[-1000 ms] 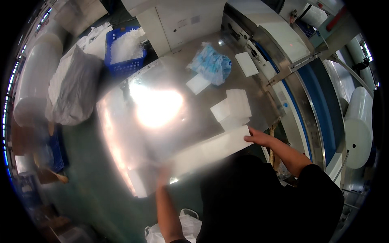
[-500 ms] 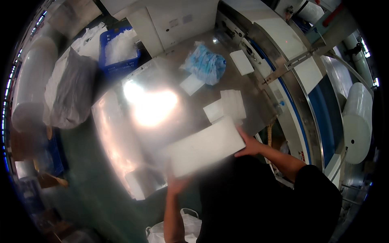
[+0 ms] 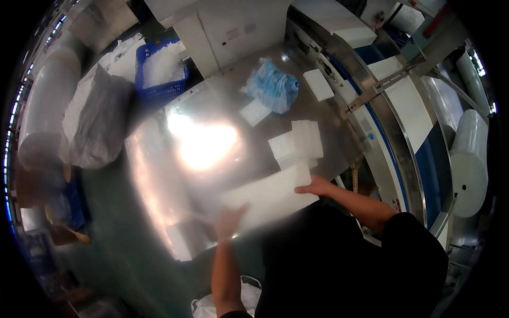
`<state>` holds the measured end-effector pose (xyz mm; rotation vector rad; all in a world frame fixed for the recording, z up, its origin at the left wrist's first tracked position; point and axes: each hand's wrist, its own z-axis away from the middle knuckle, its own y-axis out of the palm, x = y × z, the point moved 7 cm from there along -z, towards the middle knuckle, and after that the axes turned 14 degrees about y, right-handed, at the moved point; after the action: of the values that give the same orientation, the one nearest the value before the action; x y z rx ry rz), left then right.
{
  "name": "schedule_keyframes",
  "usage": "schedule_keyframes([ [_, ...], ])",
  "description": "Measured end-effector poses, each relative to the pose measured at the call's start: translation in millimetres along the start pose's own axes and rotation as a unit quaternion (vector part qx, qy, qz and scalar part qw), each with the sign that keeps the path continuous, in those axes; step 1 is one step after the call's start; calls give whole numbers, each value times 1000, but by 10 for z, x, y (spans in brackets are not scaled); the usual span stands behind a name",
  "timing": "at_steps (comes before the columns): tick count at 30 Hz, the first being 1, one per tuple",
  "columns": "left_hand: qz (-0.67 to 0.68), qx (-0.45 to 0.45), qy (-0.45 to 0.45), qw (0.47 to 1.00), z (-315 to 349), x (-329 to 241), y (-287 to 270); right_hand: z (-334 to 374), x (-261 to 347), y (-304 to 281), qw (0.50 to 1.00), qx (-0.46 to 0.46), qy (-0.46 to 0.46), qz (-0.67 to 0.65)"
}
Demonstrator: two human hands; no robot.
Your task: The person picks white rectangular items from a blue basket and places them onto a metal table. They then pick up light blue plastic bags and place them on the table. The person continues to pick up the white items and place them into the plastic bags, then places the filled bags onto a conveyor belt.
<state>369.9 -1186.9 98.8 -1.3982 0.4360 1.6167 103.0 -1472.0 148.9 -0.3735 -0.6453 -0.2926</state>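
A long white block (image 3: 270, 199), which looks like a stack of thin white sheets, lies across the near edge of the metal table in front of my body. My right hand (image 3: 317, 186) grips its right end, thumb on the upper face. At the left end, my left hand (image 3: 229, 220) holds it with the thumb over the top; glare blurs those fingers. Just beyond the block lie small folded white sheets (image 3: 306, 139). Farther back, a crumpled blue-and-white plastic bundle (image 3: 273, 86) rests partly over a white piece (image 3: 255, 112).
A conveyor (image 3: 411, 100) carrying white sheet material runs along the right. Another white block (image 3: 318, 85) sits beside it. At the left are a blue basket (image 3: 161, 87) of white scraps and a large bag (image 3: 98, 119). Bright glare covers the metal table (image 3: 207, 98).
Both hands have shifted on the block: each thumb now lies farther over its upper face. On the conveyor, the white material has moved, and a white block shows at its far end.
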Motion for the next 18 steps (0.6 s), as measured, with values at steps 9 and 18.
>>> schedule_keyframes([
  [9, 55, -44, 171, 983, 681, -1121, -139, 1007, 309, -346, 984, -130, -124, 2],
  [18, 99, 15, 61, 993, 550, -486, 13, 684, -92, -309, 997, -35, -53, -49],
])
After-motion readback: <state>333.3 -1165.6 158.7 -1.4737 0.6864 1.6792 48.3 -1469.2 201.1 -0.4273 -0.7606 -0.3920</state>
